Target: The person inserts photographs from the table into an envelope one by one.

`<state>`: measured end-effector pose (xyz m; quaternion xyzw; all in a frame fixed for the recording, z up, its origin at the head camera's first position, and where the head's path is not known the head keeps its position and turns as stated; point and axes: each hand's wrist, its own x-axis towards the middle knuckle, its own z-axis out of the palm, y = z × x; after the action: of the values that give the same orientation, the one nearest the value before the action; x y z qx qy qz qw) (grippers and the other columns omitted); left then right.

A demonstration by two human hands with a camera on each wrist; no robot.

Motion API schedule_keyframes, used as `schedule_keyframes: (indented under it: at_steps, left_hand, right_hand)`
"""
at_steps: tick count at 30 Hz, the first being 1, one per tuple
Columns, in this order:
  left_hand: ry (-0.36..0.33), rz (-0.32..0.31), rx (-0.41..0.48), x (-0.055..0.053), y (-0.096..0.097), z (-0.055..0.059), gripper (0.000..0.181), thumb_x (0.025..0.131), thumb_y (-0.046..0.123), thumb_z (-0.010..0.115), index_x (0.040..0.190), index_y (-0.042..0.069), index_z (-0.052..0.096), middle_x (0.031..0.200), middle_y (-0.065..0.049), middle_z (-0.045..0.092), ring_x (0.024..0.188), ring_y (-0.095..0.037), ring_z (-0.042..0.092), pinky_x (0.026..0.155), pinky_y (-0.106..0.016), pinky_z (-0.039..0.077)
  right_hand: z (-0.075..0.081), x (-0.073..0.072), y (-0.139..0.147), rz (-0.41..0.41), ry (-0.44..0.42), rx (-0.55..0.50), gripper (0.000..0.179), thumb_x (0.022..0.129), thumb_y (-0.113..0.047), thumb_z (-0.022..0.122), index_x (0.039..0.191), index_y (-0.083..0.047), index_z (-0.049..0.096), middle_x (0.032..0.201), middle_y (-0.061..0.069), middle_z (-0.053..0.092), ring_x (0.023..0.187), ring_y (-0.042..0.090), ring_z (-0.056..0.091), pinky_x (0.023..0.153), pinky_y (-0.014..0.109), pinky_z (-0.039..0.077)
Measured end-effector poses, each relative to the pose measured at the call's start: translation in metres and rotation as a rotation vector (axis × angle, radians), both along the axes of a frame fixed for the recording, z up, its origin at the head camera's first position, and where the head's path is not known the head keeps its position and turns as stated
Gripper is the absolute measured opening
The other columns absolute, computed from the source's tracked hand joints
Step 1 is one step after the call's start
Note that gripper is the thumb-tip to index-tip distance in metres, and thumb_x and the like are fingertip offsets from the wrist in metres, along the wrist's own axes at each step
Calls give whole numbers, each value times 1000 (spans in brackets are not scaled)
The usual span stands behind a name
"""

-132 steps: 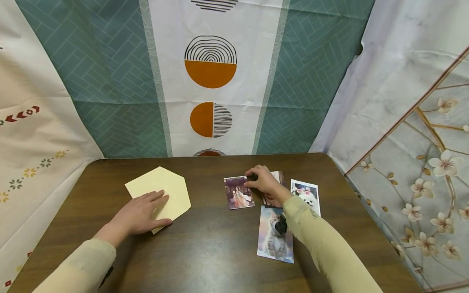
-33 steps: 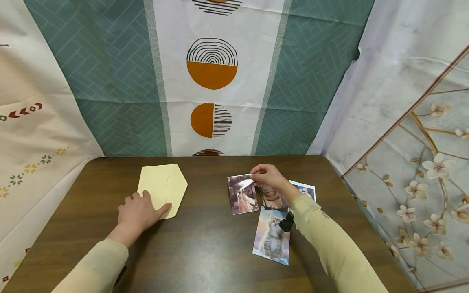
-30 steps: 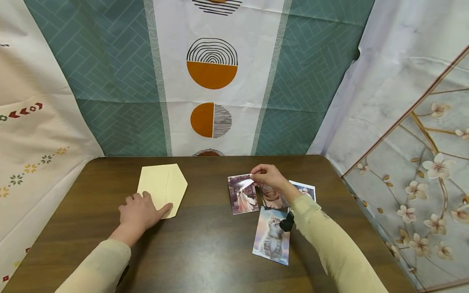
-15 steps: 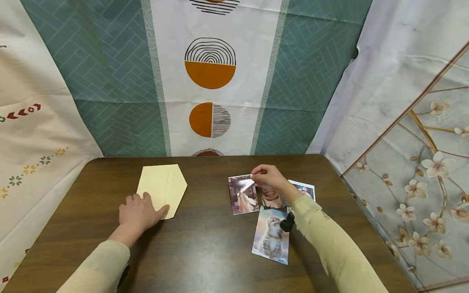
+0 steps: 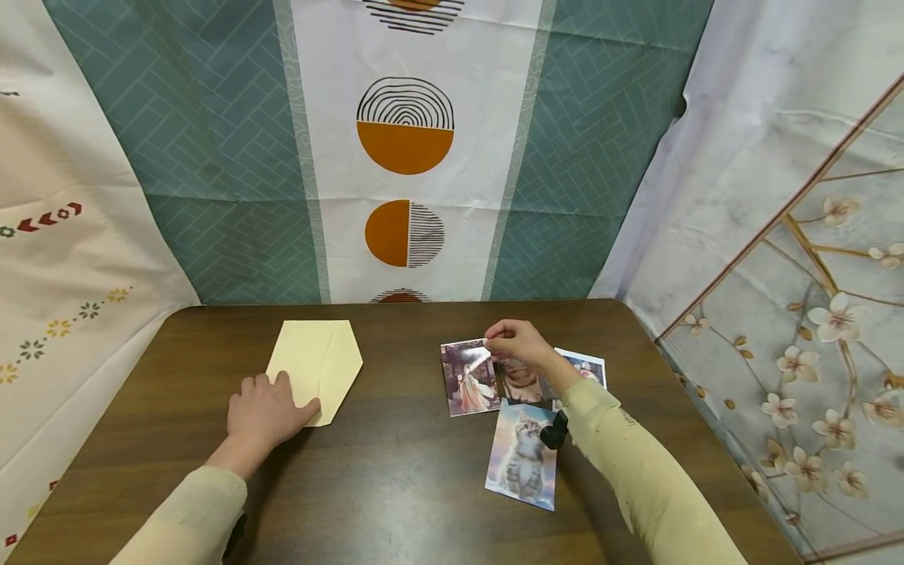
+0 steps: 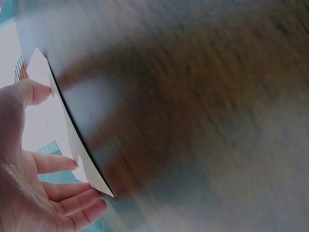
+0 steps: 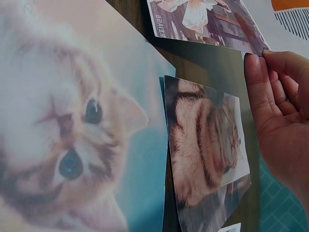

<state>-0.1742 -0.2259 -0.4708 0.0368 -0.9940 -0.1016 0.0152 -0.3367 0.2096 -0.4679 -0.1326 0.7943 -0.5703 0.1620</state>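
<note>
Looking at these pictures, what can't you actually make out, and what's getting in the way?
Head: part of the pale yellow paper, behind the left hand.
Head: much of the rightmost card, behind the right sleeve.
Left wrist: fine grain of the table, blurred.
Right wrist: part of the purple card, cut off by the top edge.

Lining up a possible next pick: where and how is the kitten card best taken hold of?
Probably by its lower edge in the head view, coming from the near side and slipping under to pinch. The kitten card lies face up, that edge bordering bare table; its top edge crowds the tawny animal card, and the black wrist device hides its upper right.
</note>
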Motion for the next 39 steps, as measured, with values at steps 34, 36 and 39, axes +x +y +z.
schedule_keyframes:
  at_steps: [34, 36, 39]
  left_hand:
    - [51, 55, 143, -8, -2, -10, 67, 90, 48, 72, 116, -12, 55, 108, -45, 52, 106, -64, 48, 80, -71, 43]
    - [44, 57, 156, -8, -3, -10, 64, 90, 47, 72, 113, -11, 56, 109, -44, 53, 107, -64, 48, 81, -71, 42]
    - [51, 58, 174, -9, -4, -9, 59, 90, 45, 75, 108, -8, 57, 109, -43, 53, 106, -64, 48, 81, -71, 41]
  right_hand:
    - [-1, 4, 8, -39, 10, 56, 20, 102, -7, 71, 117, 6, 70, 95, 9, 73, 77, 18, 73, 84, 43, 64]
    - [-2, 4, 9, -41, 10, 61, 19, 102, -7, 70, 116, 6, 70, 95, 9, 73, 77, 17, 73, 83, 41, 64]
    - [-3, 4, 10, -44, 7, 65, 18, 102, -7, 70, 116, 5, 70, 95, 9, 73, 78, 17, 73, 82, 39, 64]
